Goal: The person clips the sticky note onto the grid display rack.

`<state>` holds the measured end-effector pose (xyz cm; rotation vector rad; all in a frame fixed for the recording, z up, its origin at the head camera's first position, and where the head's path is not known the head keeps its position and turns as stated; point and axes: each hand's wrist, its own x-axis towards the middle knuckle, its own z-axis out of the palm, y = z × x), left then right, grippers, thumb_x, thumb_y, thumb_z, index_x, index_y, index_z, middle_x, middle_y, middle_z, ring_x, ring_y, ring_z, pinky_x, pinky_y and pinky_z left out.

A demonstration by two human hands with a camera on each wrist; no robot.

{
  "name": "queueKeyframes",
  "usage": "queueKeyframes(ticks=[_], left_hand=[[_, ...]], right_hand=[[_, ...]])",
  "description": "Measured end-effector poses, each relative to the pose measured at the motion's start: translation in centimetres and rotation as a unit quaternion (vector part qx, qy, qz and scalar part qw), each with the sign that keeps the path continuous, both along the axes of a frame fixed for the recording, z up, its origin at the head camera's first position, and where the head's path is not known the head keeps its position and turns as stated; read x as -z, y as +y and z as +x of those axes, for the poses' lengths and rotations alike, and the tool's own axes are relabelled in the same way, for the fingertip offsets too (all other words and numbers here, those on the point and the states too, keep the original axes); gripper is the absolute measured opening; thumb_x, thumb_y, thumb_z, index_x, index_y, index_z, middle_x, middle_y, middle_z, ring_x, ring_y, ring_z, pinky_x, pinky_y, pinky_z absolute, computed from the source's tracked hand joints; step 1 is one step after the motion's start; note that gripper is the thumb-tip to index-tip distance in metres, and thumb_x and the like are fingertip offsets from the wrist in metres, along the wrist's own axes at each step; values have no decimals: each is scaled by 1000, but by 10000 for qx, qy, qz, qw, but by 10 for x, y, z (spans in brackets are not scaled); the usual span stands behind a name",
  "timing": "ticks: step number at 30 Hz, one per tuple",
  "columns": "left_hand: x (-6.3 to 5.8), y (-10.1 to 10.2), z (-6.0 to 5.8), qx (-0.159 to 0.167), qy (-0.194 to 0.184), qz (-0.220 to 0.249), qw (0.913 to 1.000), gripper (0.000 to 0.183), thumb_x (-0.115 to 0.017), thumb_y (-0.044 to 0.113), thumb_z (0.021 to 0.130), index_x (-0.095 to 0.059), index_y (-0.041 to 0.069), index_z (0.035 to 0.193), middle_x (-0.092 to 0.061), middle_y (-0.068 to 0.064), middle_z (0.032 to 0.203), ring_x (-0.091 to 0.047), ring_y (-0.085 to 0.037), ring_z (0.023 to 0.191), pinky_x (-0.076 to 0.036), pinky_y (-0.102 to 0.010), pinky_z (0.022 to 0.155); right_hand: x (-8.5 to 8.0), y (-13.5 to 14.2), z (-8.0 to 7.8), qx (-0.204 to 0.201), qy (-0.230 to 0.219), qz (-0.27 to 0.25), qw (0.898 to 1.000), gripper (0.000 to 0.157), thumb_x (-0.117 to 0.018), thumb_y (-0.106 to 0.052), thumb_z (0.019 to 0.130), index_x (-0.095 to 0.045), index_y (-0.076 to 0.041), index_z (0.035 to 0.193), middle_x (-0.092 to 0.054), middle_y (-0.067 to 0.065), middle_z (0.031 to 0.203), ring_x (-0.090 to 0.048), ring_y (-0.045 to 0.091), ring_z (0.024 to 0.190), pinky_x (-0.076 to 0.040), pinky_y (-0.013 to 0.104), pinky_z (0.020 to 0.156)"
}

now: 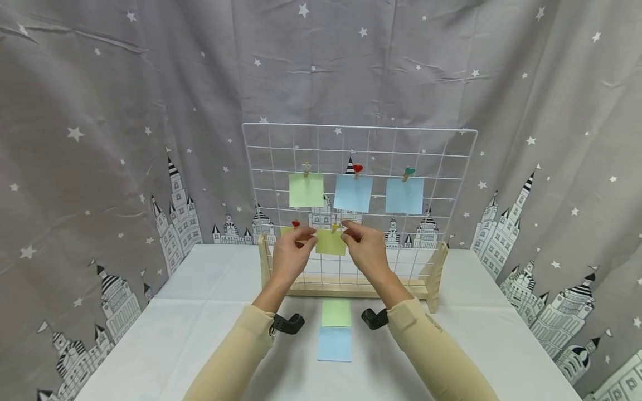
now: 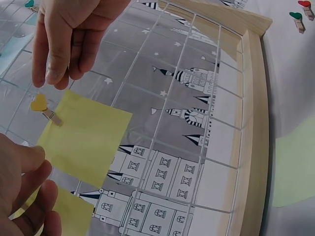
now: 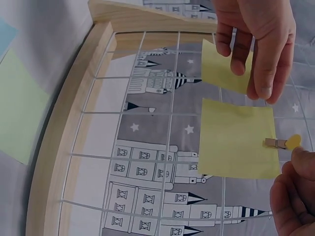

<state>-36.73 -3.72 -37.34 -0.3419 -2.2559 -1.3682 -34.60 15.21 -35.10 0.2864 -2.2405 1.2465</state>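
A yellow sticky note [image 1: 330,243] hangs on the white wire grid [image 1: 391,150], clipped at its top edge by a small wooden clip with a yellow heart [image 3: 294,142]. My left hand [image 1: 293,253] is at the note's left edge, fingers loosely bent, thumb tip close to the paper. On the right side, my right hand [image 1: 368,248] has its fingertips near the note's upper corner and the heart, a small gap showing in the left wrist view. Behind my left hand, a second yellow note [image 3: 224,69] is partly hidden, with a red heart clip [image 1: 296,223] above it.
Higher on the grid hang a green note [image 1: 306,190] and two blue notes [image 1: 353,193] [image 1: 404,196], each under a heart clip. A wooden base [image 1: 351,289] supports the grid. On the white table lie green notes [image 1: 336,313], blue notes [image 1: 334,344] and small clips [image 2: 297,20].
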Motion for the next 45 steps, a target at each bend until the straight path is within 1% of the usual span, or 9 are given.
queueKeyframes(ticks=[6, 12, 16, 22, 28, 33, 37, 41, 45], left_hand=[[5, -3, 2, 65, -27, 14, 10000, 18, -75, 23, 96, -78, 16, 112, -79, -4, 104, -71, -23, 82, -55, -33, 69], [13, -7, 5, 217, -291, 72, 9993, 22, -77, 25, 94, -78, 16, 114, -78, -1, 106, -70, -22, 86, -57, -33, 76], [20, -10, 8, 340, -435, 114, 9984, 27, -79, 26, 92, -77, 13, 116, -78, -3, 108, -70, -23, 88, -57, -35, 78], [30, -15, 14, 441, -596, 1, 9972, 32, -80, 29, 90, -76, 14, 118, -78, -4, 108, -69, -22, 87, -56, -31, 72], [43, -20, 17, 400, -698, -144, 9967, 33, -81, 29, 90, -76, 13, 119, -78, -4, 107, -68, -21, 85, -54, -30, 67], [56, -22, 20, 289, -787, -297, 9960, 31, -80, 30, 90, -76, 16, 117, -78, -2, 106, -69, -19, 87, -55, -30, 70], [66, -23, 22, 280, -750, -311, 9963, 29, -81, 29, 90, -77, 16, 115, -78, -2, 104, -69, -19, 87, -56, -30, 72], [74, -25, 24, 307, -811, -243, 9959, 28, -81, 27, 89, -77, 15, 114, -78, -2, 101, -68, -18, 84, -55, -30, 69], [79, -27, 25, 297, -897, -250, 9952, 26, -82, 25, 89, -77, 15, 112, -78, -3, 100, -67, -17, 83, -54, -30, 71]], right_hand=[[3, 6, 6, -56, -123, -163, 9998, 31, -73, -11, 96, -75, -14, 127, -79, 7, 99, -74, 21, 85, -54, 27, 68], [7, 15, 12, -133, -98, -236, 9996, 30, -75, -11, 94, -76, -10, 124, -79, 10, 98, -73, 22, 83, -53, 25, 67], [13, 21, 14, -149, -325, -297, 9989, 30, -77, -15, 93, -76, -12, 123, -79, 9, 103, -73, 21, 88, -56, 26, 72], [21, 30, 20, -73, -586, -395, 9975, 30, -78, -19, 92, -78, -15, 121, -79, 7, 105, -71, 19, 88, -56, 26, 73], [29, 38, 25, 14, -822, -323, 9961, 28, -79, -20, 92, -79, -14, 119, -78, 7, 105, -68, 17, 83, -53, 26, 69], [41, 47, 28, 129, -1014, -197, 9946, 29, -79, -20, 92, -78, -12, 120, -79, 8, 105, -67, 16, 82, -51, 24, 66], [50, 54, 31, 229, -1079, -174, 9937, 28, -79, -20, 92, -78, -12, 119, -79, 8, 105, -69, 17, 86, -53, 24, 70], [56, 61, 34, 301, -1145, -101, 9929, 28, -78, -21, 92, -78, -14, 119, -79, 7, 107, -70, 20, 91, -54, 27, 73], [62, 70, 38, 431, -1369, -89, 9896, 29, -78, -23, 93, -78, -15, 121, -78, 6, 110, -69, 22, 97, -53, 29, 75]])
